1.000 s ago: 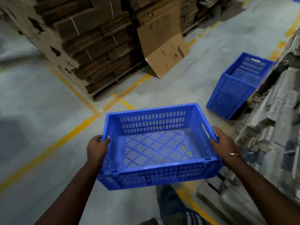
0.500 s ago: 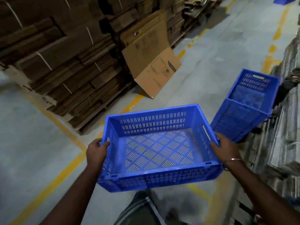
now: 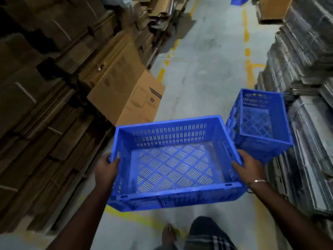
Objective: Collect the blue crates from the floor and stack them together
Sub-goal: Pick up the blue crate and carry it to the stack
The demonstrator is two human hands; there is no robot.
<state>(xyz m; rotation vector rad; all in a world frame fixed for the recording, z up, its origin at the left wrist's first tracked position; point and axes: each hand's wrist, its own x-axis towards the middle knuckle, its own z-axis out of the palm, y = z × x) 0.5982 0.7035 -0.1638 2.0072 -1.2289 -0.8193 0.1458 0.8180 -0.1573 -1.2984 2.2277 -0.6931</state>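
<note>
Dim warehouse aisle — cardboard both sides.
Grey concrete floor (image 3: 207, 73) with worn yellow lines (image 3: 247, 51) running along the aisle. Left: tall stacks of flattened brown cardboard (image 3: 41, 109), one loose folded carton (image 3: 129, 94) leaning against them. Right: stacks of grey flattened sheets (image 3: 306, 69). Low light — far end blurred.

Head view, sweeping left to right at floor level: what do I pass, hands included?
Stacked flat cardboard → leaning carton → left hand → held blue crate → right hand → second blue crate → grey bundled stacks.
</note>
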